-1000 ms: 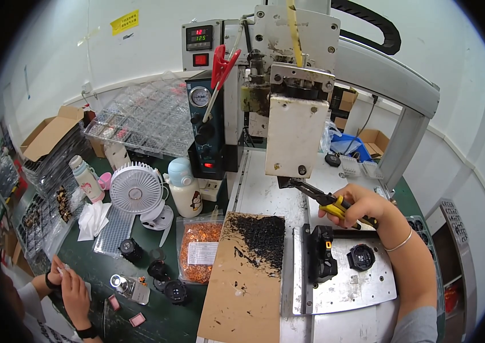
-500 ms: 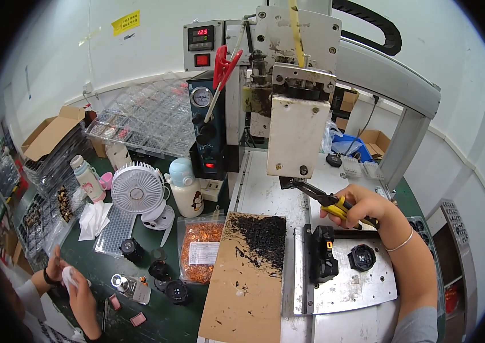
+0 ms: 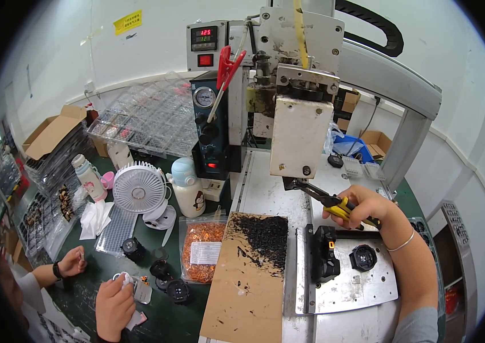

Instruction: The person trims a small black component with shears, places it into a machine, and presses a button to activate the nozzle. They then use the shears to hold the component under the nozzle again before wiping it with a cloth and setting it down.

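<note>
My right hand [image 3: 362, 207] comes in from the lower right and is closed round a pair of pliers [image 3: 342, 207] with yellow-and-black handles. The jaws reach up-left to the black tip [image 3: 290, 183] under the machine's white block [image 3: 301, 137]; whether they grip it I cannot tell. Below my hand lies a metal fixture plate [image 3: 357, 294] carrying a black clamp-like block [image 3: 325, 254] and a black round watch-case-like part [image 3: 362, 258]. My left hand is out of view.
Left of the plate lies cardboard [image 3: 242, 308] covered in black scraps, beside a bag of orange parts [image 3: 201, 251]. A co-worker's hand [image 3: 114, 306] holds white tissue at a small bottle [image 3: 141, 291]. A fan [image 3: 138, 188] and a flask [image 3: 188, 194] stand farther back.
The co-worker's hands have parted, one moving with the tissue to the small bottle. My right hand and the pliers stay almost where they were; the whole view has shifted slightly.
</note>
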The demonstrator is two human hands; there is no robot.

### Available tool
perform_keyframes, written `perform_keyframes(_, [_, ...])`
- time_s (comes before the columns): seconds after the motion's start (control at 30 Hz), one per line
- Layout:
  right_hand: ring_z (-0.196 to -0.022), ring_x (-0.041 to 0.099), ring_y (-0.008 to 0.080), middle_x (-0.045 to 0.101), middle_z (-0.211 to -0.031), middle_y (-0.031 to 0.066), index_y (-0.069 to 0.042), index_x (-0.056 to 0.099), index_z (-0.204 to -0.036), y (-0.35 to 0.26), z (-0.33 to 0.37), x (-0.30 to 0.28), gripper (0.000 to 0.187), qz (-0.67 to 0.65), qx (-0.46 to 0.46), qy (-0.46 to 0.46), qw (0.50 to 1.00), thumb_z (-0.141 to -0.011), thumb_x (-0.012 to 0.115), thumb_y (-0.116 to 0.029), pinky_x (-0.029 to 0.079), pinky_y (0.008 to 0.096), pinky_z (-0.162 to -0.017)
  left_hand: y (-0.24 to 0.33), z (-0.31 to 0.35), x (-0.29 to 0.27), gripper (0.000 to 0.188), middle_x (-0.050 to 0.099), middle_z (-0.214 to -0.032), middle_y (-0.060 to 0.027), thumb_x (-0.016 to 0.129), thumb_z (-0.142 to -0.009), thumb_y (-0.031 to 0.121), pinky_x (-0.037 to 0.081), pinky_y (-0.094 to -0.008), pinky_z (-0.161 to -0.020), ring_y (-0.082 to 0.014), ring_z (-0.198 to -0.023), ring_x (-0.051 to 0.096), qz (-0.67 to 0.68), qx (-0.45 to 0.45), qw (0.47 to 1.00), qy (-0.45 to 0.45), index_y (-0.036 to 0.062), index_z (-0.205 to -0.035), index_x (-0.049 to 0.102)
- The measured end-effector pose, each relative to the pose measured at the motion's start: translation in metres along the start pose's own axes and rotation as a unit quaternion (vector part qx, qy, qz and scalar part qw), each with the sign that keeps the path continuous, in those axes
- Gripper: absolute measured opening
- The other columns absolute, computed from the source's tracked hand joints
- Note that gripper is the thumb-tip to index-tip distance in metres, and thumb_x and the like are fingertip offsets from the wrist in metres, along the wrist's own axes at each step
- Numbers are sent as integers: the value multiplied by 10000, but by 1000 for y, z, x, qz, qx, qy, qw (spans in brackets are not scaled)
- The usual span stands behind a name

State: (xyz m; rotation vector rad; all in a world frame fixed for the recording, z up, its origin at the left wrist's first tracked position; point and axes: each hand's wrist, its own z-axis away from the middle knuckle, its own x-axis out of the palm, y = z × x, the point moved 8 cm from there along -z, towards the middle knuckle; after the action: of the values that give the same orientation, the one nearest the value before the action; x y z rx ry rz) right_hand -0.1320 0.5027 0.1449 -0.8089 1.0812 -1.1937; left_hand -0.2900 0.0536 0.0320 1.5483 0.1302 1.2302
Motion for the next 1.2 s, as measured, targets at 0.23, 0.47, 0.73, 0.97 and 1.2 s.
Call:
perform_keyframes(0.23, [-591,553,122,599,-731,63,107,596,-999,4,-3,-1,578,-2,3,-14,1000,-441,622,-40,451,214,-531,-20,-8,-38,333,509,-782,-22,444,-874,376,388,-188,-504,-97,-623,505,20,-41,995,-90,72,-925,573])
perform_keyframes(0.47, [-594,555,118,606,-742,60,109,592,-1019,5,-1,-1,602,9,11,-20,1000,-441,636,-54,457,212,-541,-21,-16,-36,370,428,-628,15,448,-870,408,337,-186,-425,-82,-508,447,13,-70,988,-136,63,-793,555])
perform_keyframes(0.73, [-596,556,117,605,-741,54,105,596,-1019,3,-2,0,605,15,17,-27,999,-438,634,-61,453,207,-536,20,-9,54,347,344,-545,48,452,-922,325,227,-180,-311,-50,-383,344,-439,151,874,-141,62,-706,520])
perform_keyframes(0.97, [-605,558,117,600,-733,49,103,603,-1012,3,1,1,604,18,27,-33,999,-434,627,-70,452,200,-542,20,-8,41,348,318,-541,60,470,-919,315,210,-186,-297,-51,-362,323,-508,162,837,-121,67,-677,510])
perform_keyframes(1.2, [-607,563,118,597,-730,46,103,604,-1009,5,0,0,609,29,27,-41,998,-430,635,-82,459,203,-551,23,-6,56,394,289,-502,57,479,-913,338,209,-185,-297,-52,-349,308,-565,154,803,-113,86,-610,461])
